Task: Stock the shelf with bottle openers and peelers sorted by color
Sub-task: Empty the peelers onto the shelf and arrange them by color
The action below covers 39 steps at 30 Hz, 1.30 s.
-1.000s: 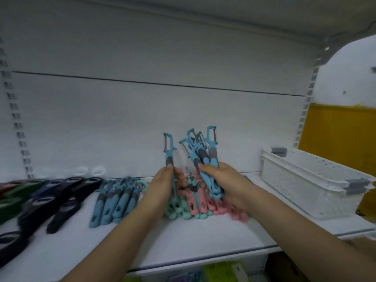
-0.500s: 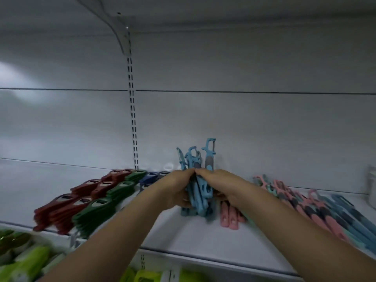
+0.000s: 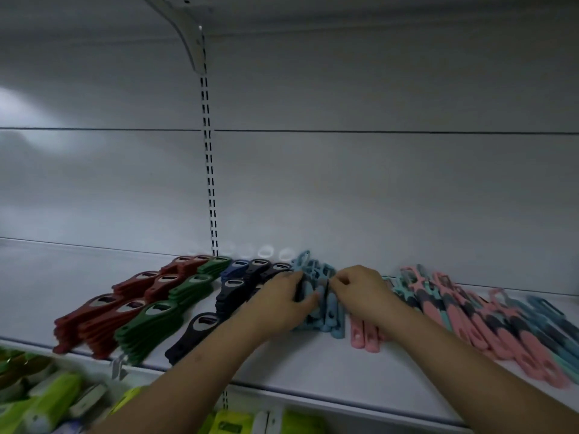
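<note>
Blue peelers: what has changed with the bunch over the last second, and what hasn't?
The blue peelers were held upright above the shelf, then brought leftward next to the dark bottle openers and lowered; now they lie on the shelf. The left hand and right hand keep hold of them from either side. The pink peelers and the red and green bottle openers look unmoved.

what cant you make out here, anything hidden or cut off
Head view only:
- Blue peelers: middle hidden by left hand and right hand; count unclear.
- Pink peelers: tops hidden under the right hand.
- Peelers at right: cut off by the frame edge.
- Green items below shelf: blurred, unidentifiable.
</note>
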Tool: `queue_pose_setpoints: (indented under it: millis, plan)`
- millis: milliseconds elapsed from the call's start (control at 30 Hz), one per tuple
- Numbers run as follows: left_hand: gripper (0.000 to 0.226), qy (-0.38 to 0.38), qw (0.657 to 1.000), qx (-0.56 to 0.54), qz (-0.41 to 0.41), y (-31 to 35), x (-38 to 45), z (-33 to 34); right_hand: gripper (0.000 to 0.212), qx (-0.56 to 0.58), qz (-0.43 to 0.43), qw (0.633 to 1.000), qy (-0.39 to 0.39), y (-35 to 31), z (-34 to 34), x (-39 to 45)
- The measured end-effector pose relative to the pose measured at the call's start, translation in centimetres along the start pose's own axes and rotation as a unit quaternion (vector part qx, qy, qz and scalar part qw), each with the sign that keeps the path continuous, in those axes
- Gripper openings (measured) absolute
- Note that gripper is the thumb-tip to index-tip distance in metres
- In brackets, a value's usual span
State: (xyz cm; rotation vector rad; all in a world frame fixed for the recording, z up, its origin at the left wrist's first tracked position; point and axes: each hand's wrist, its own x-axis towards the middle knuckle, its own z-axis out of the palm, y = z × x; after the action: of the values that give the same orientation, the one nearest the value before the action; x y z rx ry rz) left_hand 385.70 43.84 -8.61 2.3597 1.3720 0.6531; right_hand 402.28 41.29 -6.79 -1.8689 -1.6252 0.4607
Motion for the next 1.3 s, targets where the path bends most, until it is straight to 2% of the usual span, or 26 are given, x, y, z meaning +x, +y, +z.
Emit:
queue_pose_setpoints:
  millis: [67,133,233,333,400,500,600,667,800,933,1100,1233,1300]
  plan:
    - [0.074,-0.023,1.0,-0.017,0.002,-0.2,-0.7,1.1,0.028,-0.052,-0.014,0.998,-0.017,1.1,0.2,-0.7]
    - [0.083,-0.029,0.999,-0.029,-0.002,-0.1,-1.1,2.2,0.026,-0.158,-0.061,0.985,-0.031,2.6,0.7,-1.3]
    - [0.085,-0.015,1.0,-0.002,0.001,0.0,-0.6,3.3,0.043,-0.309,-0.085,0.947,-0.006,5.2,1.2,-1.4]
    - [0.083,-0.03,0.999,-0.007,0.018,-0.1,0.0,3.1,0.05,-0.332,-0.074,0.94,-0.033,6.4,0.2,-1.8]
    - [0.079,-0.04,0.998,-0.028,0.034,0.0,-0.1,3.2,0.048,-0.36,-0.081,0.929,-0.024,7.1,-0.3,-2.2]
    - [0.078,-0.035,0.996,-0.062,0.058,0.6,-0.5,4.0,0.043,-0.397,-0.036,0.916,-0.038,6.9,-1.1,-2.9]
    - [0.077,-0.006,0.997,-0.053,0.054,0.6,-0.7,4.9,0.052,-0.467,-0.003,0.883,-0.056,6.7,-1.2,-3.0]
    - [0.075,0.022,0.998,-0.053,0.03,0.5,-0.6,4.9,0.057,-0.459,-0.004,0.888,-0.032,6.5,-1.1,-2.7]
    - [0.081,0.032,0.998,-0.044,-0.01,0.3,-0.5,5.4,0.046,-0.406,-0.101,0.907,0.047,6.1,0.1,-2.6]
    - [0.065,0.04,0.999,-0.012,0.017,0.1,-0.3,5.5,0.044,-0.401,-0.128,0.907,0.014,5.5,0.5,-2.3]
    - [0.057,0.045,0.999,-0.005,0.005,0.2,-0.3,5.1,0.038,-0.283,-0.123,0.95,-0.041,5.2,-0.6,-1.2]
    - [0.051,0.104,0.994,-0.01,-0.01,0.2,-0.4,4.5,0.043,-0.198,-0.134,0.971,-0.028,6.7,-0.5,-1.4]
    - [0.055,0.137,0.99,0.02,-0.004,0.4,-0.6,4.4,0.051,-0.162,-0.15,0.975,0.014,6.7,-1.0,-1.8]
